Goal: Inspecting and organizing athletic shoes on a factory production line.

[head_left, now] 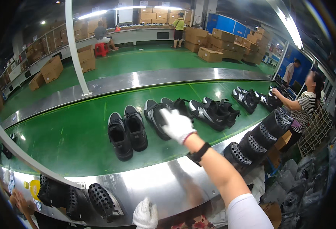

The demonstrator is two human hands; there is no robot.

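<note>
Your right hand [178,125] is over the middle pair on the green conveyor belt [80,133], its glove covering part of the left-hand black-and-grey sneaker [154,118] and its mate [178,106] – the fingers are blurred, so I cannot tell whether they have closed on either shoe or only pass above them. Your left hand [145,214] sits low by the steel ledge [149,183], fingers loosely curled; no shoe shows in it, though its palm is hidden.

For a clean handling, I would take a sneaker by its firm heel or sides rather than by the soft collar, and lift it straight up so that it does not knock its mate. Mind your forearm as well: the neighbouring sneaker pair [213,116] lies just to its right, and the perforated black pieces [252,143] line the ledge beyond – a high elbow should clear both
</note>
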